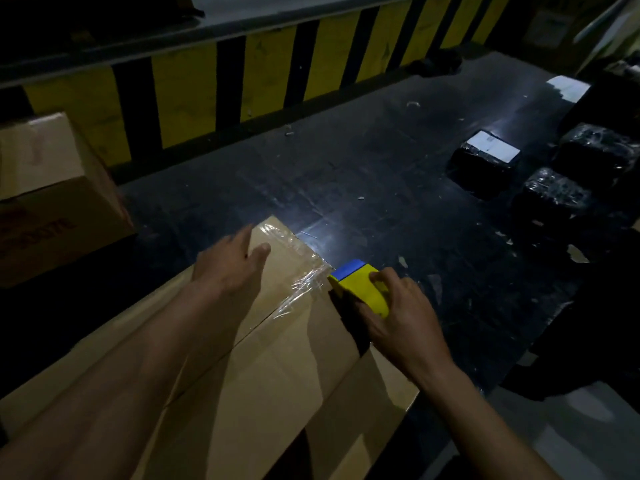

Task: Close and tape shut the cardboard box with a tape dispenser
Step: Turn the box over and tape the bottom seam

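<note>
Head view: the cardboard box lies in the foreground on a dark, scuffed surface, its 2 top flaps down and meeting along a seam that runs away from the camera. The left hand lies flat on the box top near its far left corner, fingers straight and slightly spread, the fingertips reaching that edge. The right hand is curled round a yellow and blue tape dispenser at the box's far right edge. A strip of clear tape runs from the dispenser across the far end of the box top – wrinkled and glinting where it crosses the seam.

Left of the box sits a second carton with red print. Beyond the box to the right lie black-wrapped parcels – 1 with a white label. Behind the box stands a yellow and black striped wall.
</note>
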A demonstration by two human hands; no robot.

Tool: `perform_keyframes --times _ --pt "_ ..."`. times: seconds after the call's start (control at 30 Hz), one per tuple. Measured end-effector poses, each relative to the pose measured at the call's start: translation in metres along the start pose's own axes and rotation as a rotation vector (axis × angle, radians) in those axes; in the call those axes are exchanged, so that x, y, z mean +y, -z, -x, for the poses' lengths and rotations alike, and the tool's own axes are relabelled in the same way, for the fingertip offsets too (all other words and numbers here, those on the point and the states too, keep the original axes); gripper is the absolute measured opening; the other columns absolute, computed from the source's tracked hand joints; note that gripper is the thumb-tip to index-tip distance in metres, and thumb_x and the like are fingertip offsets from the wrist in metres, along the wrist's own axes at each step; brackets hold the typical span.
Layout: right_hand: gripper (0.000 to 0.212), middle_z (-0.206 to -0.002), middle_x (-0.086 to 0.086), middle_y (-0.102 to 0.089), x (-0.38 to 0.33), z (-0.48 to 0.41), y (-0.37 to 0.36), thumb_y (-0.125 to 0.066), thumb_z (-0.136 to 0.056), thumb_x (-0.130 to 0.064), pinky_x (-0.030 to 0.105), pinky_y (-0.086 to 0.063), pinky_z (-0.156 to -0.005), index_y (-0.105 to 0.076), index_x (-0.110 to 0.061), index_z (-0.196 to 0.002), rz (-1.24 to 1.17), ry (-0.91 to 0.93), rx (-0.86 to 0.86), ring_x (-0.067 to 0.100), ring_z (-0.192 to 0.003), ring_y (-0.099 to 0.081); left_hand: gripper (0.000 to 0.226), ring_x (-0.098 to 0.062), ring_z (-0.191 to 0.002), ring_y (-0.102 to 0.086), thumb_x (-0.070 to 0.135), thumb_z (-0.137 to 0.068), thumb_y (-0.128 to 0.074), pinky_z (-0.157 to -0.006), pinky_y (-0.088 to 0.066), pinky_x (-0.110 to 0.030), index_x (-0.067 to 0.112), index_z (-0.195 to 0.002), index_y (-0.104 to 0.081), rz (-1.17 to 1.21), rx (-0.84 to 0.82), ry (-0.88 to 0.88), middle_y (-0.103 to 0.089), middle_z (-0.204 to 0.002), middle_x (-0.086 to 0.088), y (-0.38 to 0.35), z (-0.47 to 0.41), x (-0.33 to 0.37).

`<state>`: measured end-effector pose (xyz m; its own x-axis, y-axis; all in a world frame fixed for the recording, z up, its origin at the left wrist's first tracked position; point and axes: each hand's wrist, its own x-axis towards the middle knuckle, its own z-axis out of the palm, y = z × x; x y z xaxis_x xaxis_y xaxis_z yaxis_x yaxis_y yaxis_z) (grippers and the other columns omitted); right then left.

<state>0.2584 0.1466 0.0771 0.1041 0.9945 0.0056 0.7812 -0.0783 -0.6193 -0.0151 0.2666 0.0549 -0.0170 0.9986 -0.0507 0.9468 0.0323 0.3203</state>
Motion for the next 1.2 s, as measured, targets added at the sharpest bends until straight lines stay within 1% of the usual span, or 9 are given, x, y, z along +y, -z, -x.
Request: perform_keyframes --times 0.1,0.3,0.4,0.53,0.67,0.77,0.9,1.1,1.2 --pt "0.044 -0.101 -0.002 -0.055 -0.009 -0.011 -0.001 -0.068 -0.083 -0.051 0.037 -0.048 -0.072 -0.052 -0.034 -0.120 0.031 0.020 -0.033 0.020 -0.091 -0.056 0.052 -0.032 -0.123 -0.054 0.059 -0.098 -0.035 -0.092 -0.044 -0.043 0.038 -0.145 -0.034 0.011 -0.063 -0.014 -0.055 -0.139 -0.007 -0.003 0.008 -0.008" --pt "0.049 -0.109 0.001 -0.059 -0.028 -0.031 -0.017 -0.072 -0.081 -0.049 0.031 -0.044 -0.074 -0.051 -0.033 -0.122 -0.001 0.104 -0.077 0.020 -0.099 -0.057 0.063 -0.030 -0.143 -0.034 0.060 -0.099 -0.025 -0.112 -0.033 -0.048 0.034 -0.156 -0.019 0.050 -0.153 0.059 -0.035 -0.158 -0.006 -0.024 0.007 -0.011" --pt "0.049 -0.115 0.002 -0.060 -0.043 -0.046 -0.027 -0.073 -0.082 -0.043 0.029 -0.039 -0.076 -0.053 -0.030 -0.124 -0.049 0.179 -0.080 0.021 -0.104 -0.057 0.052 -0.023 -0.135 -0.042 0.050 -0.100 -0.038 -0.107 -0.039 -0.045 0.031 -0.148 -0.041 0.174 -0.001 0.035 -0.044 -0.149 0.004 -0.028 0.013 -0.007" --pt "0.052 -0.120 0.000 -0.060 -0.056 -0.064 -0.038 -0.074 -0.083 -0.037 0.028 -0.042 -0.078 -0.051 -0.030 -0.129 -0.079 0.284 -0.097 0.019 -0.104 -0.057 0.023 -0.008 -0.110 -0.059 0.030 -0.096 -0.057 -0.092 -0.052 -0.037 0.029 -0.112 -0.073 0.550 0.202 -0.004 -0.064 -0.116 0.014 -0.020 0.011 -0.006" --pt "0.058 -0.130 -0.004 -0.056 -0.055 -0.075 -0.050 -0.076 -0.082 -0.030 0.007 -0.035 -0.079 -0.050 -0.027 -0.134 -0.120 0.329 -0.099 0.006 -0.104 -0.051 0.023 -0.024 -0.080 -0.073 0.022 -0.100 -0.056 -0.074 -0.057 -0.035 0.013 -0.095 -0.076 1.004 -0.077 0.166 -0.074 -0.085 -0.007 0.009 -0.005 -0.001" --pt "0.058 -0.130 -0.007 -0.056 -0.053 -0.078 -0.053 -0.075 -0.080 -0.031 0.001 -0.034 -0.080 -0.051 -0.025 -0.133 -0.132 0.392 -0.083 0.002 -0.104 -0.051 0.034 -0.025 -0.072 -0.069 0.031 -0.102 -0.051 -0.064 -0.059 -0.035 0.005 -0.093 -0.070 1.335 -0.360 0.361 -0.070 -0.081 -0.014 0.033 -0.010 -0.003" --pt "0.061 -0.124 -0.010 -0.054 -0.056 -0.079 -0.049 -0.080 -0.080 -0.024 0.008 -0.039 -0.076 -0.050 -0.026 -0.133 -0.119 0.459 -0.075 0.000 -0.098 -0.050 0.044 -0.032 -0.093 -0.071 0.033 -0.091 -0.068 -0.071 -0.060 -0.036 -0.004 -0.115 -0.068 1.356 -0.450 0.299 -0.071 -0.103 -0.019 0.039 -0.015 -0.018" --pt "0.063 -0.121 -0.016 -0.051 -0.058 -0.077 -0.038 -0.082 -0.079 -0.023 0.004 -0.037 -0.078 -0.049 -0.029 -0.132 -0.163 0.500 -0.054 -0.007 -0.100 -0.052 0.045 -0.023 -0.089 -0.068 0.029 -0.091 -0.066 -0.071 -0.057 -0.028 -0.005 -0.120 -0.065 1.390 -0.585 0.269 -0.071 -0.102 -0.016 0.047 -0.021 -0.023" --pt "0.062 -0.120 -0.019 -0.050 -0.058 -0.073 -0.033 -0.081 -0.079 -0.027 0.004 -0.038 -0.079 -0.049 -0.032 -0.132 -0.187 0.511 -0.044 -0.013 -0.106 -0.050 0.028 -0.020 -0.085 -0.070 0.017 -0.093 -0.063 -0.069 -0.058 -0.026 0.000 -0.115 -0.069 1.395 -0.631 0.292 -0.072 -0.098 -0.014 0.049 -0.022 -0.019"
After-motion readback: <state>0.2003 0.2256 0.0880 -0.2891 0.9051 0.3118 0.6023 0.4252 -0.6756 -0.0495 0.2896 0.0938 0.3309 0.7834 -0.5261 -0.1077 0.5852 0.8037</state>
